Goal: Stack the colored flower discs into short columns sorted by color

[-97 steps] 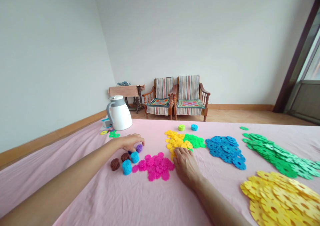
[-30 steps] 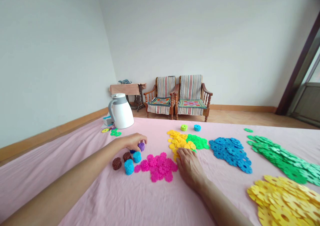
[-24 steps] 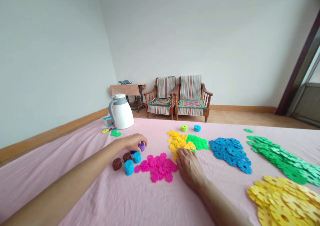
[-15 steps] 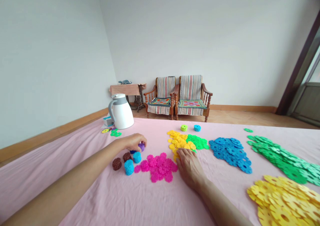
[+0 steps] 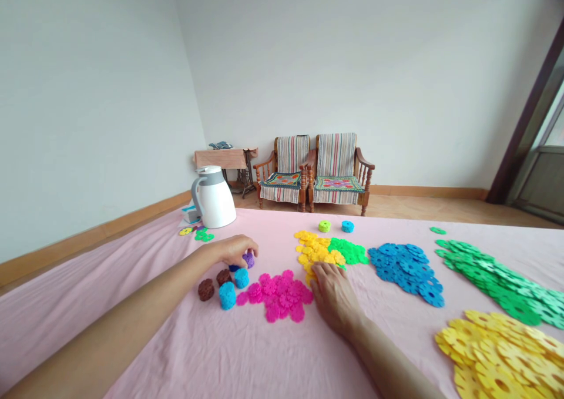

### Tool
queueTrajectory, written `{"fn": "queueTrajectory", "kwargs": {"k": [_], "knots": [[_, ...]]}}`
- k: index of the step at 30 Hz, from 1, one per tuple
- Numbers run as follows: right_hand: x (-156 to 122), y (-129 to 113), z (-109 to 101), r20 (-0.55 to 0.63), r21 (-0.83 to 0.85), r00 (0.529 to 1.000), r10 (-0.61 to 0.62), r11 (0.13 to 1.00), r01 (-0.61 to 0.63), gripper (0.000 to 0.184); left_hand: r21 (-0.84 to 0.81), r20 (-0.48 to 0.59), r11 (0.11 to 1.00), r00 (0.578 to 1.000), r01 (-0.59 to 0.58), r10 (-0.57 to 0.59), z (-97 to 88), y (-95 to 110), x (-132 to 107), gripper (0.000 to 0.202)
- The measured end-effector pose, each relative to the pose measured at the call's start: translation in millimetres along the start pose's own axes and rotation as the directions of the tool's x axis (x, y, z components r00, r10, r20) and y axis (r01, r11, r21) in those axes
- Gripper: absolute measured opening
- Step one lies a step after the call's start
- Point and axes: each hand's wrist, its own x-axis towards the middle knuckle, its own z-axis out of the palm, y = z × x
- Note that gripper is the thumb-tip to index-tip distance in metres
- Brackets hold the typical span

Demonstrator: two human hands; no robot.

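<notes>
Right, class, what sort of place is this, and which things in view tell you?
Probably a room in a home: two wooden armchairs draped in striped cloth stand by the wall, a jug sits on the pink cloth, and a draped side table stands behind.

Past my fingers (image 5: 325, 268) I see two wooden chairs (image 5: 336, 157) by a pale wall (image 5: 282, 52). The floor (image 5: 414, 203) there is light brown.

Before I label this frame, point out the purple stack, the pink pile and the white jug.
Purple stack (image 5: 249, 261): head view, exposed side.
Pink pile (image 5: 282, 296): head view, middle.
White jug (image 5: 218, 204): head view, body.
</notes>
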Motion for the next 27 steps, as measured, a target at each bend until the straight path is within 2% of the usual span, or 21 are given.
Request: {"fn": "queueTrajectory", "kwargs": {"k": [3,14,16,18,20,23,25,27], "knots": [[0.2,0.2,0.6,0.000,0.004,1.000,0.000,1.000,0.000,0.021,0.003,-0.006,1.000,1.000,0.019,-0.019,-5.1,0.5,-1.8,0.040],[-0.2,1.0,1.9,0.006,0.016,1.000,0.008,1.000,-0.008,0.021,0.017,-0.013,1.000,1.000,0.018,-0.018,-10.6,5.1,-4.4,0.031],[-0.5,0.2,0.3,0.009,0.018,1.000,0.010,1.000,-0.011,0.021,0.022,-0.035,0.999,0.999,0.027,-0.026,-14.3,6.1,-5.9,0.037],[-0.6,-0.7,-1.1,0.012,0.019,1.000,0.011,1.000,-0.011,0.022,0.013,-0.110,1.000,0.994,0.026,-0.024,-19.8,10.4,-9.4,0.041],[-0.3,-1.4,-2.4,0.015,0.023,1.000,0.011,1.000,-0.011,0.023,-0.019,-0.246,1.000,0.969,0.000,-0.005,-24.7,21.2,-15.6,0.036],[0.4,-2.0,-4.4,0.013,0.038,1.000,0.019,0.999,-0.020,0.024,-0.114,-0.457,0.992,0.890,-0.051,-0.006,-23.4,52.3,-31.1,0.027],[0.7,-2.1,-5.6,0.005,0.050,1.000,0.025,0.998,-0.026,0.025,-0.189,-0.521,0.981,0.852,-0.051,-0.056,-13.0,80.3,-45.3,0.024],[0.6,-2.0,-6.5,-0.008,0.056,1.000,0.030,0.998,-0.029,0.026,-0.232,-0.541,0.972,0.835,-0.031,-0.102,4.9,108.9,-61.1,0.024]]}}
